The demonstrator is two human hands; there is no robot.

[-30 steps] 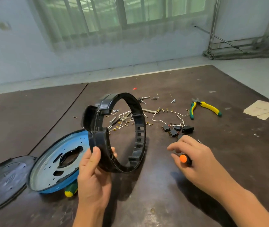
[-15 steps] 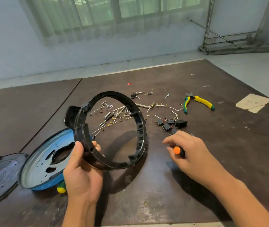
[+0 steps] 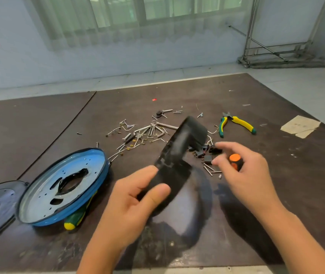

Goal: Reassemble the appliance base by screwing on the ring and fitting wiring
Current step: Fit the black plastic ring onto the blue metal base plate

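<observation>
Centre frame: left hand (image 3: 130, 200) grip clasps the black ring (image 3: 179, 153), tilted above the worktop (image 3: 300, 194), likely for orienting toward the blue base plate (image 3: 39, 204), lower left. Right hand (image 3: 250, 175) grip holds screwdriver (image 3: 235, 161) ready.

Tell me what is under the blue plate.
A green-and-yellow tool handle pokes out from beneath the blue plate at its near edge. The plate covers the rest; shaft and tip cannot be seen.

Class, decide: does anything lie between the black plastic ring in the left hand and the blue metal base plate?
Nothing visible: only table separates the black plastic ring from the blue metal base plate. A green-and-yellow screwdriver pokes from under its near edge.
</observation>
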